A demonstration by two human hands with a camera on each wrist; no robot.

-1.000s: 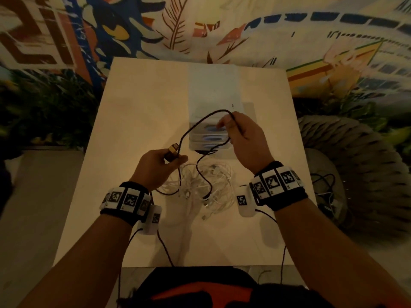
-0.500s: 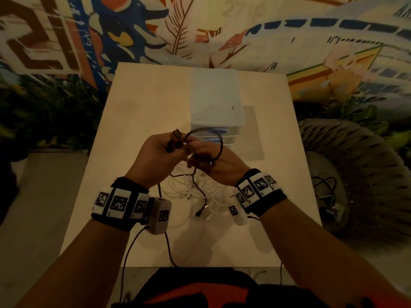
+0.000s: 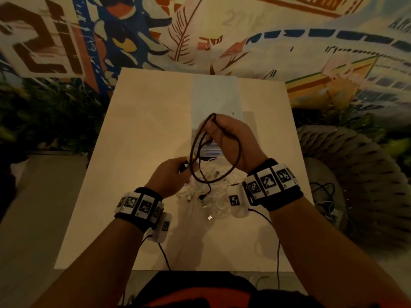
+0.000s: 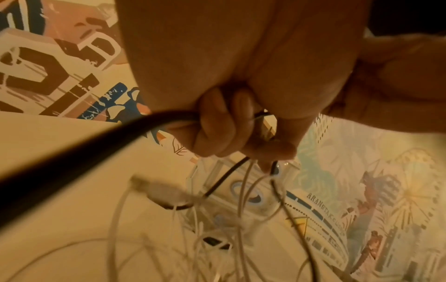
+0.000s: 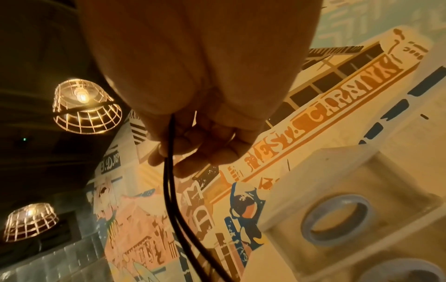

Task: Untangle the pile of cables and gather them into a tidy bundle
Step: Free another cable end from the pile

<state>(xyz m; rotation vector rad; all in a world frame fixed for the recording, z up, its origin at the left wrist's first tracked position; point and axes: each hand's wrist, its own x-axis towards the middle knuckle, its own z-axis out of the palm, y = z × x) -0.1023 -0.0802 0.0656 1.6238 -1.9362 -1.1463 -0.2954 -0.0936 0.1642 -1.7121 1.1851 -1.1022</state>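
L hand (image 3: pixel 171 178) & R hand (image 3: pixel 231 138), each grip curled tight round black cable (image 3: pixel 239 156) loops above white pile (image 3: pixel 213 196).

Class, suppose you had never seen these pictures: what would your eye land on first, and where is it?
First, the black cable looped in mid-air over the table: the right hand pinches the loop's top, the left hand grips its plug end. Next, the tangle of white cables lying under the hands, and the painted mural filling the wall behind.

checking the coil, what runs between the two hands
In the head view, loops of the black cable run from the left hand up to the right hand, above the white cables.
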